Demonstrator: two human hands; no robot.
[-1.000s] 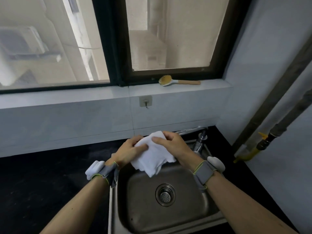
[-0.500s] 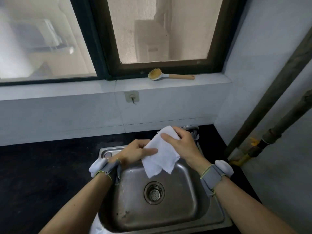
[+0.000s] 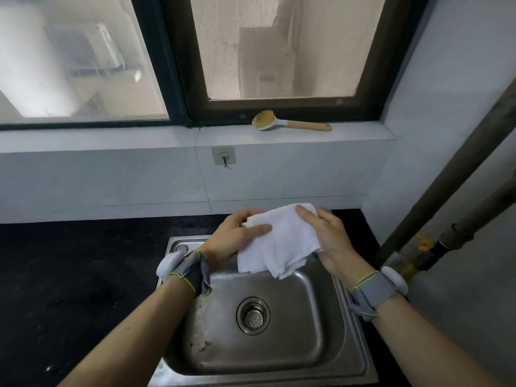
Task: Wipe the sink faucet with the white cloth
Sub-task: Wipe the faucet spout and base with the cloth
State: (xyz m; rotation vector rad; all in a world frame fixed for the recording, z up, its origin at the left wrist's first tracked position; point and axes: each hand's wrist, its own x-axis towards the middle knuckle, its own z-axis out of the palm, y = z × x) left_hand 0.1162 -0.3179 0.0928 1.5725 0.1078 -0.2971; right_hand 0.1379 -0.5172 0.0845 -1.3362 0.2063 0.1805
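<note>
— Where is the white cloth [image 3: 279,241]?
— Over the back rim of the sink [image 3: 282,344], stretched between both hands. The left hand [image 3: 233,238] pinches its left edge (thumb on top); the right hand [image 3: 326,236] clasps its right side, hiding the faucet almost entirely.

Dark-framed window [image 3: 282,48] w/ daylight, pale tiled wall [image 3: 97,177] (white), black counter [image 3: 69,275]

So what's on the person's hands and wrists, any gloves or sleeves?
No gloves or sleeves: the left hand and right hand are bare. Each wrist carries a grey fabric strap with yellow-green stitched edging and a rounded white pod on its outer side, left strap, right strap.
</note>
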